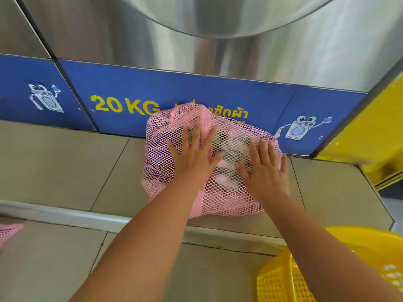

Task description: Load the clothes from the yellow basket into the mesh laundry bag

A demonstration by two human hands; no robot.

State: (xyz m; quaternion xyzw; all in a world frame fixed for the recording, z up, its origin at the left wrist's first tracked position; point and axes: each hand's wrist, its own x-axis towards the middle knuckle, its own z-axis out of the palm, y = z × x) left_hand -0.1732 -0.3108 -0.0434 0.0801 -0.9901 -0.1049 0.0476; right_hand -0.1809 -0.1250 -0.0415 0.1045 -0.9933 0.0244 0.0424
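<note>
Grey floor tiles (65, 162) are running up to the stainless front of a laundromat washing machine (239, 40), where a blue base panel (122, 83) is carrying yellow "20 KG" lettering and cartoon washer figures. A pink mesh laundry bag (165, 171) is sitting on the raised tile step, touching the blue panel, bulging and rounded with clothes (226, 182) showing through the open netting in pale pink, white, green and dark patches. A pink seam strip is running over its top. A person is leaning over it with both bare arms extended: the left hand (194, 158) is lying flat on the top of the bag, fingers spread and gripping nothing, while the right hand (266, 171) is pressing palm-down on the bag's right side, likewise unclenched. A yellow basket (283, 277) is standing on the lower floor at the bottom right, well apart from the bag, its interior mostly out of view. A scrap of pink mesh (8, 231) is showing at the left edge.
</note>
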